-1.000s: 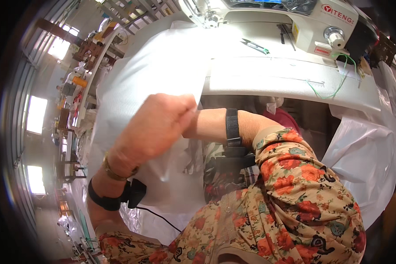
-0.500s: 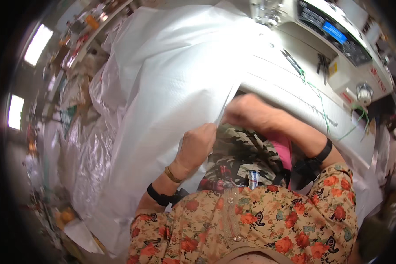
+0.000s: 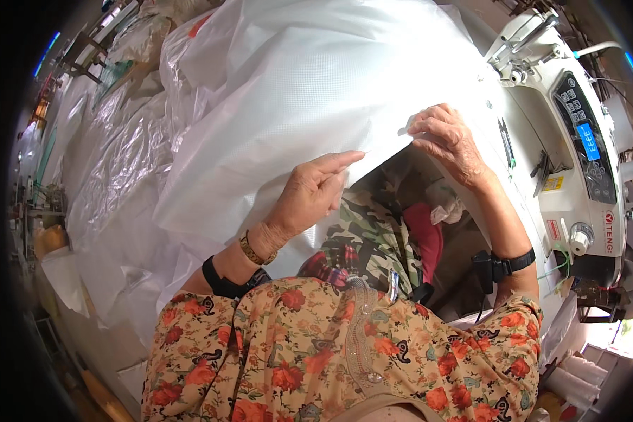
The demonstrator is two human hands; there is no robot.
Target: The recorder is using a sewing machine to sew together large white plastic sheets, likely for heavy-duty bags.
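Observation:
A large white, faintly checked plastic sheet point(image 3: 288, 105) spreads in front of me and over my lap on the left. My left hand point(image 3: 313, 190) is at its near edge, index finger stretched along the surface and the other fingers curled at the edge. My right hand point(image 3: 449, 144) has thumb and fingers bent together at the same edge, farther right. Between the hands the edge runs fairly straight. Parts of the sheet under my fingers are hidden.
A white sewing machine point(image 3: 577, 176) with a lit blue display stands at the right. Green-handled thread snips point(image 3: 506, 144) lie on its table beside my right hand. Crumpled clear plastic point(image 3: 126, 176) heaps at the left. Camouflage cloth point(image 3: 366, 218) covers my lap.
My right hand has moved up and right, and my left index finger has stretched out. The view has turned, so the sewing machine now stands farther right.

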